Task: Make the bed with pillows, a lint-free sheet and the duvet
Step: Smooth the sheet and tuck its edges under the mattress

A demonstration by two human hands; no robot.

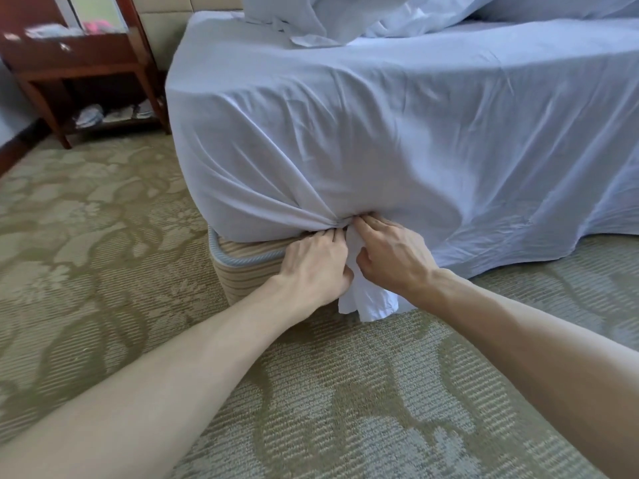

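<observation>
Patterned green carpet [103,236], left hand [314,261] and right hand [394,257] both pinching the gathered corner of the pale blue sheet [380,133], their tips buried in folds, striped bed base [242,267] beneath, rumpled duvet [345,15] cut off at top, blurred wooden nightstand [79,63] far left

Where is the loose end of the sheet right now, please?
In the head view, the sheet's loose end hangs at centre frame between the left hand and the right hand, just right of the striped bed base.
</observation>
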